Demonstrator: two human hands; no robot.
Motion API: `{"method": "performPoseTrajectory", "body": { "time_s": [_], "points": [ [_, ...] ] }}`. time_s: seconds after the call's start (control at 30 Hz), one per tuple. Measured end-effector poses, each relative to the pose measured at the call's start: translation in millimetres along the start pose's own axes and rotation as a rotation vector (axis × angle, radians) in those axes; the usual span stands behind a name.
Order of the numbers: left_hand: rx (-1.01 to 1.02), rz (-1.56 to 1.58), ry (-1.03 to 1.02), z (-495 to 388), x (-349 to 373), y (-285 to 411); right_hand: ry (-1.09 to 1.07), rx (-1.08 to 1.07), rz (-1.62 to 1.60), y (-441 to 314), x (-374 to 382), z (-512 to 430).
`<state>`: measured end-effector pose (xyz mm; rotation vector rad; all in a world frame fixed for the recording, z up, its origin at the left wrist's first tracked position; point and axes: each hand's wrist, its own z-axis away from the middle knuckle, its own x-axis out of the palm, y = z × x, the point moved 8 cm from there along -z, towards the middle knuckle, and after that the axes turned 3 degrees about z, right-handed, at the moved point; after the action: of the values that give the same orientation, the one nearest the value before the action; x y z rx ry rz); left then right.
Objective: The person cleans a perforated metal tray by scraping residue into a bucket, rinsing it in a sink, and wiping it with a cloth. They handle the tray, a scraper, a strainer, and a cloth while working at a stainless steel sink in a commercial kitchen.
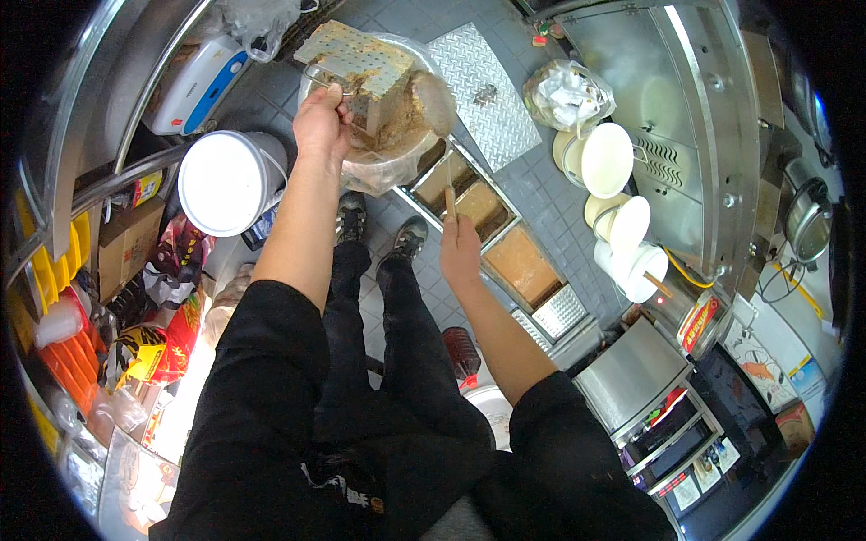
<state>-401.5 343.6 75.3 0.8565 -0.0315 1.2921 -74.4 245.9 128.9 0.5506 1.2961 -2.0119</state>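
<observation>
My left hand grips the wire handle of a perforated metal plate, which is smeared with brown residue and held tilted over a plastic-lined bin. Wet brown waste lies in the bin. My right hand is closed around the wooden handle of a tool; its thin blade points up toward the bin and is too blurred to name. Beneath that hand, an opened floor trap shows several compartments filled with murky brown liquid.
A diamond-plate metal cover lies on the tiled floor beyond the trap. A white lidded bucket stands at left. Several white buckets and a tied plastic bag line the steel cabinet at right. A bottle of red liquid stands near my legs.
</observation>
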Motion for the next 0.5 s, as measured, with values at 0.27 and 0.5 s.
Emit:
{"method": "performPoseTrajectory", "body": {
  "time_s": [0.27, 0.5],
  "points": [
    [-0.010, 0.006, -0.075, 11, -4, 11, -0.059, -0.027, 0.038, 19, 29, -34],
    [-0.018, -0.016, -0.078, 12, -4, 3, -0.098, 0.034, -0.079, 15, 18, -30]
  ]
}}
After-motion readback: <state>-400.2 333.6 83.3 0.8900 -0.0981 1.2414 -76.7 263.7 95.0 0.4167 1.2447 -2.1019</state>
